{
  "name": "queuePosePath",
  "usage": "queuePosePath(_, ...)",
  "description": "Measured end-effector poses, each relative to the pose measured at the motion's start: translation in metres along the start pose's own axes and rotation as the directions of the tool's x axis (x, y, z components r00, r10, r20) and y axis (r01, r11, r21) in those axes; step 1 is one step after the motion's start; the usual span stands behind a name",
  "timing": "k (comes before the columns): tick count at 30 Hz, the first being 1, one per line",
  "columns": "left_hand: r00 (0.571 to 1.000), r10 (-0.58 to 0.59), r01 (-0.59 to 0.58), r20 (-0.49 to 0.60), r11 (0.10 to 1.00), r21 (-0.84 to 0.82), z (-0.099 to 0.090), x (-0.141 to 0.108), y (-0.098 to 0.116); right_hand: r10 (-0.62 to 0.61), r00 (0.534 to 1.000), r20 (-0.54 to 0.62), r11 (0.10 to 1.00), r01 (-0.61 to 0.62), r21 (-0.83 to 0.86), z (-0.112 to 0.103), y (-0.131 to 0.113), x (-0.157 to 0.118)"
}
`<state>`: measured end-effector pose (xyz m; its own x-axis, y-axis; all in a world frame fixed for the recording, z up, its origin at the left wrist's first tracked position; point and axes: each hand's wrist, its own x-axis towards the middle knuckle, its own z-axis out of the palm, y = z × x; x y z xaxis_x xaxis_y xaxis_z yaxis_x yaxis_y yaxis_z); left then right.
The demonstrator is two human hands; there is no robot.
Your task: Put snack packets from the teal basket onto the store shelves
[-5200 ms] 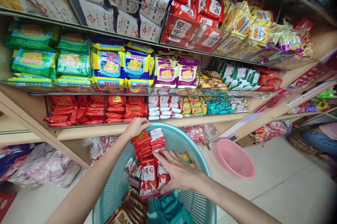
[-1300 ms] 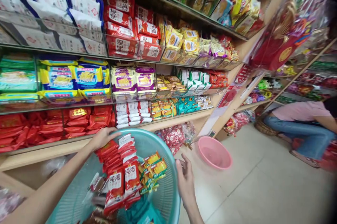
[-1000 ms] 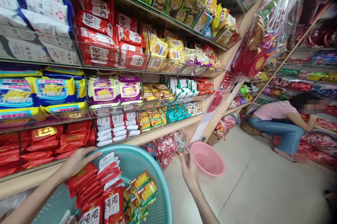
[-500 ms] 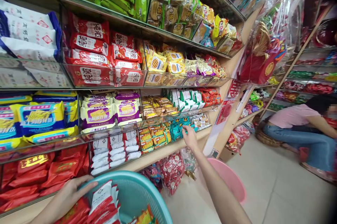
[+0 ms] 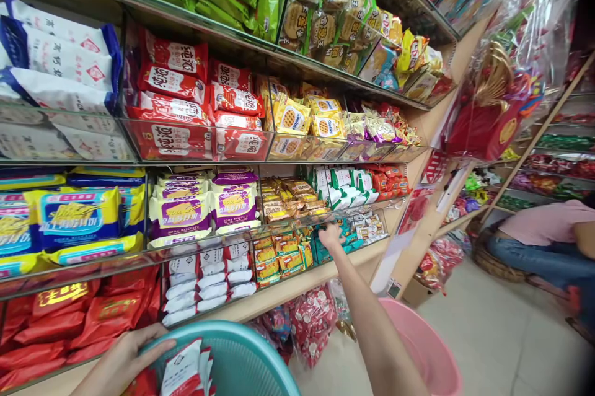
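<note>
Head view: gripping the teal basket (image 5: pixel 232 325) by its rim with the left hand (image 5: pixel 121 354), likely for steadiness, over red-and-white packets (image 5: pixel 186 371); reaching among shelved teal packets (image 5: pixel 322 252) with the right hand (image 5: pixel 331 236), grasp unclear.

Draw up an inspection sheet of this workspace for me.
Surface: shelves stocked with wrapped packets.
Job's things: teal basket with white-and-red packets inside; teal packets on a lower shelf.
Clutter: pink basin and bagged goods below shelf level.
Hands: left hand at the basket's rim; right hand at the teal packets, grip unclear.
Cables: nothing seen.
Surroundings: person in a pink top low at right, partly out of view.
</note>
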<state>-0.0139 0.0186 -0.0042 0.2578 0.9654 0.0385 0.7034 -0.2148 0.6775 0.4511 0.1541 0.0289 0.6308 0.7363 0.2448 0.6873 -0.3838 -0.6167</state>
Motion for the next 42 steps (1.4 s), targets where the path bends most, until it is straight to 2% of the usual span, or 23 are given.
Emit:
queuePosePath(3, 0.993, 0.035, -0.027, 0.116, 0.997, -0.066, 0.001, 0.001, -0.008, 0.033, 0.999, 0.006, 0.999, -0.033, 0.002, 0.006, -0.002, 0.004)
queuePosePath(9, 0.985, 0.061, -0.045, 0.162, 0.994, -0.104, 0.003, 0.002, -0.022, -0.005, 1.0, -0.018, 0.996, 0.007, 0.092, 0.021, 0.007, 0.009)
queuePosePath(17, 0.988, 0.037, -0.016, 0.153, 0.99, -0.138, 0.002, 0.003, -0.019, -0.104, 0.991, -0.088, 0.956, 0.124, 0.264, 0.028, 0.024, 0.017)
queuePosePath(25, 0.983, 0.046, -0.027, 0.176, 0.994, -0.109, 0.002, 0.003, -0.022, -0.052, 0.992, -0.113, 0.9, 0.095, 0.425, 0.03, 0.017, 0.022)
queuePosePath(29, 0.987, 0.037, -0.021, 0.157, 0.994, -0.105, 0.0, 0.002, -0.015, -0.025, 0.994, -0.105, 0.887, 0.07, 0.456, 0.031, 0.016, 0.025)
queuePosePath(38, 0.99, 0.029, -0.013, 0.137, 0.993, -0.119, 0.001, 0.001, -0.012, -0.139, 0.984, -0.108, 0.859, 0.174, 0.481, 0.03, 0.018, 0.024)
queuePosePath(42, 0.991, 0.033, -0.019, 0.131, 0.994, -0.106, 0.001, 0.001, -0.013, -0.159, 0.983, -0.094, 0.866, 0.185, 0.465, 0.029, 0.017, 0.023)
